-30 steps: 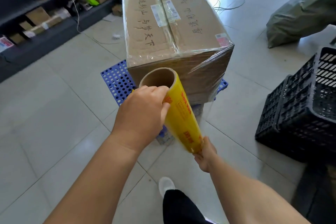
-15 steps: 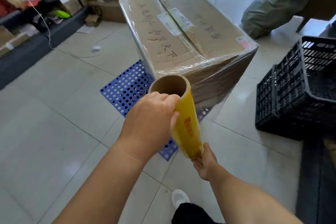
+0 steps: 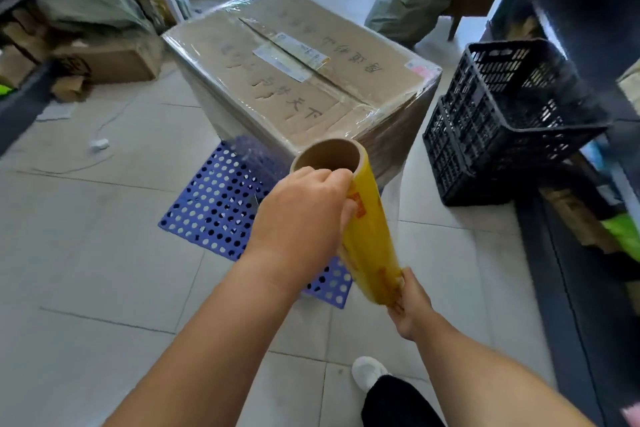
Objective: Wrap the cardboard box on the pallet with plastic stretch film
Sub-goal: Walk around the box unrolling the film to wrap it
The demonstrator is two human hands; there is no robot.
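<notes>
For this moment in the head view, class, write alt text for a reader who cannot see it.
Two hands hold a yellow stretch film roll upright, the left hand gripping its top, the right hand its bottom, beside a film-covered cardboard box on a blue perforated pallet. Black crates stand to the right.

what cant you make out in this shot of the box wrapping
Head view, the only one:
- Far sides of the cardboard box: turned away, so film cover there is unknown.
- Pallet middle: under the box.
- Right hand grip on the film roll: its fingers are behind the roll's lower end.
- Box label: too blurred to read.
- Crate contents: too dark to tell.
</notes>
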